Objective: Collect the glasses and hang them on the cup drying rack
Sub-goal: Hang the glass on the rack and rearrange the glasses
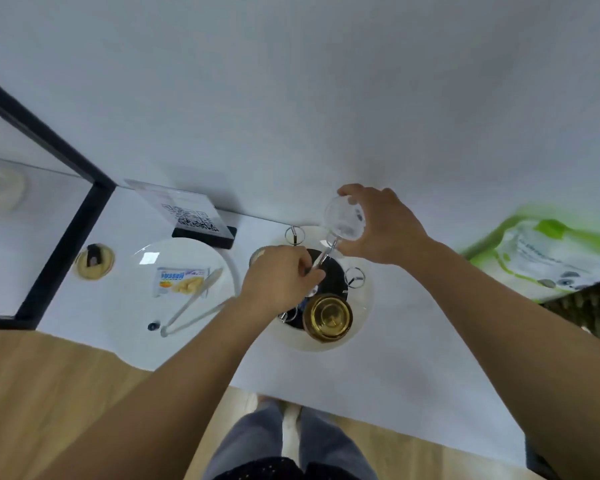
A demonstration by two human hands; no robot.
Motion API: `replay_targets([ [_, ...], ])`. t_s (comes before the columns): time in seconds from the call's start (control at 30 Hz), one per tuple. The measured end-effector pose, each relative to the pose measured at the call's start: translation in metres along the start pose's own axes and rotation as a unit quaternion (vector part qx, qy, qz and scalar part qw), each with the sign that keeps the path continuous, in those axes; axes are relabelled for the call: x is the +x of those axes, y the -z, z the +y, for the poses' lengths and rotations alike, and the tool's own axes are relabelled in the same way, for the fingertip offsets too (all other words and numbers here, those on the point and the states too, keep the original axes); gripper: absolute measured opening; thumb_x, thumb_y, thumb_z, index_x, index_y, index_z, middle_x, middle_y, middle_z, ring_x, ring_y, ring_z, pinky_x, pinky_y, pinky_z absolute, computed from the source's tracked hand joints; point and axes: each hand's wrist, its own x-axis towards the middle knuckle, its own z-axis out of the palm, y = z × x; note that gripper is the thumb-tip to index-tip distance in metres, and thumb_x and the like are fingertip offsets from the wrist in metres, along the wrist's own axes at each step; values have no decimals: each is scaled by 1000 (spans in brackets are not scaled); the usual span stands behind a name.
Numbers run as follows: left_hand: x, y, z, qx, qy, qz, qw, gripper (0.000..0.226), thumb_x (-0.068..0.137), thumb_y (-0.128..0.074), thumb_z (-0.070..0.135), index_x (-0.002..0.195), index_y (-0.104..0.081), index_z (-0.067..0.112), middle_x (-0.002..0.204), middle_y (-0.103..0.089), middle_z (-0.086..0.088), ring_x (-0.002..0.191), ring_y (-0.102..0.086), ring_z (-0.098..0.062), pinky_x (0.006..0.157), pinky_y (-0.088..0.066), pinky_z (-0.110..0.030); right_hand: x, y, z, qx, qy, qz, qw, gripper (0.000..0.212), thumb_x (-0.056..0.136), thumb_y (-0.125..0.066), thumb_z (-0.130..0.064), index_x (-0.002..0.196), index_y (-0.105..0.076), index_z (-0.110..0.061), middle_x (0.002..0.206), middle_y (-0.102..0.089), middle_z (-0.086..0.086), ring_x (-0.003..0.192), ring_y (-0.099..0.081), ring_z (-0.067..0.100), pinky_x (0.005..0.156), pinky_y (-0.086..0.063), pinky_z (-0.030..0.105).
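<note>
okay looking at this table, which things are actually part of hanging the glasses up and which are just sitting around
Part of the job:
clear glass held by right hand
chrome cup drying rack, left hand on it
amber glass already on rack

Just lying about:
white plate with snack packet
white tongs
QR code stand
green bag
</note>
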Motion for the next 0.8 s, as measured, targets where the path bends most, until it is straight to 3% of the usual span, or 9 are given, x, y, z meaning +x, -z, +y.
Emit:
replay_targets([
  [0.17, -1, -6, -9, -19, -23, 3, 1000, 24, 89, -64, 43, 80, -74, 22, 62, -62, 4, 59, -55, -11, 57, -39, -27, 8, -18, 8, -18, -4, -47, 999, 90, 60, -84, -48, 136, -38, -34, 125, -58, -1, 114, -46, 24, 87, -51, 42],
  [0.33, -1, -1, -9, 6, -31, -7, 999, 22, 92, -61, 43, 75, -65, 30, 56, -47, 9, 54, -48, -9, 51, -29, -23, 8, -36, 17, -28, -4, -80, 996, 86, 66, -81, -51, 138, -37, -31, 129, -56, 0, 117, -44, 25, 87, -52, 44],
  [0.43, 1, 0, -12, 3, -41, -22, 999, 25, 93, -59, 41, 72, -63, 28, 57, -50, 7, 55, -49, -10, 51, -29, -23, 8, -49, 21, -40, -6, -95, 995, 85, 68, -81, -51, 137, -37, -30, 126, -57, 0, 113, -44, 24, 83, -52, 42],
  [0.57, 6, 5, -14, 1, -79, -31, 996, 21, 91, -64, 36, 85, -78, 22, 66, -62, 1, 63, -55, -16, 56, -36, -25, 7, -63, 24, -31, -25, -104, 994, 88, 65, -83, -50, 136, -37, -30, 125, -56, 2, 111, -45, 24, 83, -51, 41],
  [0.8, 14, 13, -19, -15, -105, -48, 993, 16, 89, -68, 33, 95, -80, 24, 61, -46, 16, 64, -46, -10, 56, -30, -25, -3, -68, 24, -23, -63, -94, 993, 88, 59, -83, -51, 132, -38, -30, 121, -57, 3, 106, -49, 23, 79, -54, 40],
])
